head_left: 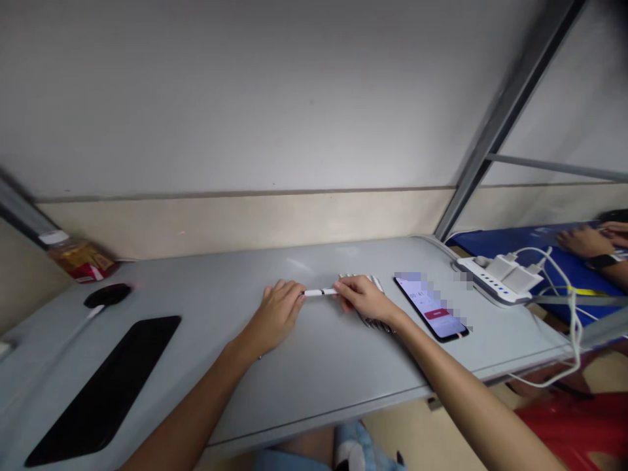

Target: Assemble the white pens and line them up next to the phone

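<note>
A thin white pen-like stick (320, 292) with a dark band is held level just above the grey table (294, 366), one end in each hand. My left hand (275, 315) pinches its left end with closed fingers. My right hand (364, 298) grips the right end, fingers curled. Under and behind my right hand lies a row of several similar white sticks (373, 320), partly hidden by the hand.
A phone (430, 306) with a lit screen lies to the right. A white power strip (495, 280) with chargers and cables sits at the far right. A black pad (105, 386), a black mouse (106, 295) and a snack jar (81, 258) are left. Another person's hand (586, 241) rests on a blue surface.
</note>
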Motion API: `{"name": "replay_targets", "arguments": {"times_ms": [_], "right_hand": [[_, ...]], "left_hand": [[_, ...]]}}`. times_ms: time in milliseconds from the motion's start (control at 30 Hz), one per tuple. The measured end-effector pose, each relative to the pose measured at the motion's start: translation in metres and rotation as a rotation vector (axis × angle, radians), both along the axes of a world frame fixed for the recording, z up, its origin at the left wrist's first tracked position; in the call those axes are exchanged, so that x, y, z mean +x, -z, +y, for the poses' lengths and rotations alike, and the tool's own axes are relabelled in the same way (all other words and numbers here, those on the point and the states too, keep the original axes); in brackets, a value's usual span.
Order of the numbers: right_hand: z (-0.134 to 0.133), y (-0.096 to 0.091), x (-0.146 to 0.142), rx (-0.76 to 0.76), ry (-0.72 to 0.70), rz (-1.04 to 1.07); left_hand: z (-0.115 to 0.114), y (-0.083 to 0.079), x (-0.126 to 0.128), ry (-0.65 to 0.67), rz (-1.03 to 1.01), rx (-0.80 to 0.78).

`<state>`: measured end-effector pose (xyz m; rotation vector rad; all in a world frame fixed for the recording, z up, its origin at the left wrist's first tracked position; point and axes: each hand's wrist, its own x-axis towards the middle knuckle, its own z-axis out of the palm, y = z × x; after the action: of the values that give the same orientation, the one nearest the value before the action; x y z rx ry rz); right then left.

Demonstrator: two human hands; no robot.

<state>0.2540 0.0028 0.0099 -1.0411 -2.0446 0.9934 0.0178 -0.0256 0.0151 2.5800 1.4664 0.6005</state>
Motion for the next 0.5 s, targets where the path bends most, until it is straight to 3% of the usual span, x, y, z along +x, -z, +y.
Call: {"name": "replay_targets", "arguments": {"times_ms": [133,500], "right_hand": [[-0.0012,-0.0021,0.0012,0.066,0.022,0.039],[-0.0041,-0.0067,0.0021,0.016,0.014,-0.039]], "left_hand": [[-0.0015,-0.0015,0.0005,0.004,0.0,-0.015],[-0.0024,-0.0021,0.0012,0.035,-0.025,-0.026]]}}
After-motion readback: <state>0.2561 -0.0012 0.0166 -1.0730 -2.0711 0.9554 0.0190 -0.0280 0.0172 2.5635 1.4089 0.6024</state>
